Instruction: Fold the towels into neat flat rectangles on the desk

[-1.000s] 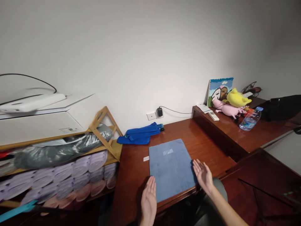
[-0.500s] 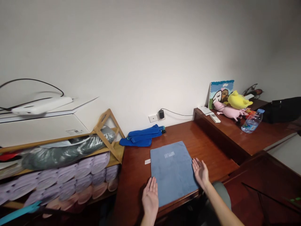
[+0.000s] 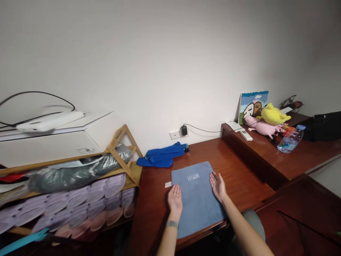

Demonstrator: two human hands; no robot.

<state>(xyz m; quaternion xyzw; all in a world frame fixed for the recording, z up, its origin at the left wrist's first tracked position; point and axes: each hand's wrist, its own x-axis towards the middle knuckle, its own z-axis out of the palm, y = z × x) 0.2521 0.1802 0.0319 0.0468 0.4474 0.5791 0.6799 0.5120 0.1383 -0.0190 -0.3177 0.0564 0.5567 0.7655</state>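
A blue-grey cloth (image 3: 198,202) with white lettering lies flat on the brown wooden table (image 3: 151,206), a small white tag sticking out at its left side. My left hand (image 3: 175,200) is palm up over the cloth's left edge, fingers stretched out and holding nothing. Over the right edge is my right hand (image 3: 218,186), also palm up with its fingers apart and nothing in it. Whether either hand touches the cloth is hard to tell.
Behind the cloth lies a folded blue item (image 3: 163,155). Plush toys (image 3: 274,114), a water bottle (image 3: 291,140) and a remote (image 3: 245,135) rest on the raised surface at right. A shoe rack (image 3: 133,170) stands at left.
Both hands have moved forward along the cloth's sides, away from the front edge of the table. The view has shifted slightly; the cloth still lies flat.
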